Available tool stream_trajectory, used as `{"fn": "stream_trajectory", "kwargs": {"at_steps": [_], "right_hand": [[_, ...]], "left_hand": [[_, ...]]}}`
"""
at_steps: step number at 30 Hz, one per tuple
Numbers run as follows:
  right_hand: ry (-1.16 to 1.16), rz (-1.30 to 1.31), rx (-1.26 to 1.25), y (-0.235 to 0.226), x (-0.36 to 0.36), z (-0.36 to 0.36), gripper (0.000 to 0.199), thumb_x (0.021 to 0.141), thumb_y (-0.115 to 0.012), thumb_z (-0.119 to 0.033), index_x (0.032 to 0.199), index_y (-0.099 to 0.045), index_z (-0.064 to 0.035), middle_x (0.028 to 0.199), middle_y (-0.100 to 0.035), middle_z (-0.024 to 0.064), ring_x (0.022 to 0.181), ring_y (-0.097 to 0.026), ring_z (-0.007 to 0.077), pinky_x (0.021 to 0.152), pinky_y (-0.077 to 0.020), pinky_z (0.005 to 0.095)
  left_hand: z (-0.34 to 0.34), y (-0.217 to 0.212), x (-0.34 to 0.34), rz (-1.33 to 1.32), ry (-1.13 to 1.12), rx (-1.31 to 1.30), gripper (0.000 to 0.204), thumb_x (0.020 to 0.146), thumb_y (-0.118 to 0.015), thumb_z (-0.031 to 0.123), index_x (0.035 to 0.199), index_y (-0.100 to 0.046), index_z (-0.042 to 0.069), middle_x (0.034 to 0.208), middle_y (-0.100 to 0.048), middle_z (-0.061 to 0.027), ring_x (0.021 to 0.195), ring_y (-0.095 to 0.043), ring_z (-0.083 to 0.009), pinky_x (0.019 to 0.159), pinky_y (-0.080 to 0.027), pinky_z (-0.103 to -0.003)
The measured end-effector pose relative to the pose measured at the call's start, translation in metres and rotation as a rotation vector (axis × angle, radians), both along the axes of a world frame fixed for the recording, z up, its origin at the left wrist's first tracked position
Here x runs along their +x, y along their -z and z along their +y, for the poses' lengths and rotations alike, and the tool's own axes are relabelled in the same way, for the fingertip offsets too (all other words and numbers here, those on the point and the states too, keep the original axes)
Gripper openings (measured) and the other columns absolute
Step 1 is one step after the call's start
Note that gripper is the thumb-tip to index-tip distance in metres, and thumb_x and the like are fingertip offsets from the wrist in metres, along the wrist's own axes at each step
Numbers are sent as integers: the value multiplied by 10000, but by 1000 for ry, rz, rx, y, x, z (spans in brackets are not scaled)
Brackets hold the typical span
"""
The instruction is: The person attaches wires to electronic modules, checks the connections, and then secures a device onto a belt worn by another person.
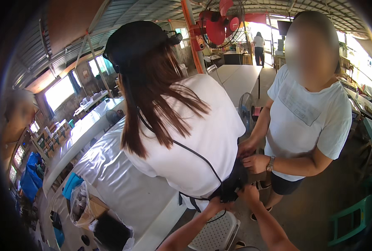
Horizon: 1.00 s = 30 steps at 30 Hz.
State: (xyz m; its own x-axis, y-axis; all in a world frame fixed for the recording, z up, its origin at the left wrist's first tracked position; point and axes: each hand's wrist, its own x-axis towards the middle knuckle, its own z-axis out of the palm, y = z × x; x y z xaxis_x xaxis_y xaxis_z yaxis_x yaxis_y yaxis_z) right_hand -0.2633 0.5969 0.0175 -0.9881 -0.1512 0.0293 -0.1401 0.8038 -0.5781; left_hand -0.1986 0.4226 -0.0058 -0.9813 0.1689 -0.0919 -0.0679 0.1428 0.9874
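Note:
A black waist pouch (232, 184) hangs at the hip of a person in a white shirt (194, 138), who has their back to me. My left hand (220, 205) grips the lower edge of that pouch, near a dark strap. On its right side my right hand (248, 195) holds it too, fingers bent. Just above, another person's hands (253, 159) touch the same pouch from the right. A black cable (198, 157) runs down the white shirt toward the pouch. The exact points my fingertips pinch are partly hidden.
Below my hands stands a white plastic stool (214, 235). A table with a shiny pale cover (129, 184) lies to the left, bearing a plastic bag with a cardboard box (91, 211). A standing fan (246, 106) is behind; a green stool (353, 217) sits at right.

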Motion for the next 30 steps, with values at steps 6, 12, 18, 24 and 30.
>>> {"fn": "stream_trajectory", "kwargs": {"at_steps": [6, 12, 18, 24, 30], "right_hand": [[-53, 86, -20, 22, -21, 8, 460, 743, -684, -411, 901, -644, 18, 873, -645, 234, 833, -635, 393, 732, -510, 473], [-49, 80, -89, 12, -35, -10, 288, 716, -640, -272, 779, -653, 8, 751, -629, 249, 752, -638, 397, 677, -505, 477], [-47, 97, -171, 9, -21, 5, 260, 680, -644, -227, 704, -655, 32, 689, -615, 250, 699, -636, 391, 651, -507, 442], [-85, -1, -163, 1, -26, 11, 298, 657, -657, -261, 702, -656, 33, 676, -623, 237, 667, -646, 354, 642, -509, 413], [-80, 19, -178, 19, -35, 9, 318, 654, -667, -287, 699, -660, 28, 636, -622, 211, 622, -646, 322, 624, -507, 402]], "left_hand": [[11, 24, -13, 41, -300, -491, 659, 718, -737, 445, 1158, -561, -13, 1039, -640, -208, 957, -621, -304, 826, -475, -395], [2, 20, -19, -63, -399, -525, 740, 652, -741, 542, 1186, -544, 70, 1092, -632, -168, 1081, -570, -325, 931, -310, -550], [21, 3, -9, -120, -408, -607, 632, 659, -771, 447, 1140, -585, 82, 994, -667, -126, 1010, -606, -312, 884, -342, -448], [29, 11, -8, -74, -526, -700, 566, 682, -752, 426, 1096, -582, 78, 1011, -662, -165, 1014, -594, -347, 878, -277, -550], [31, 12, -15, -69, -541, -737, 555, 650, -783, 412, 1046, -624, 58, 1051, -618, -157, 1034, -560, -327, 889, -280, -533]]}}
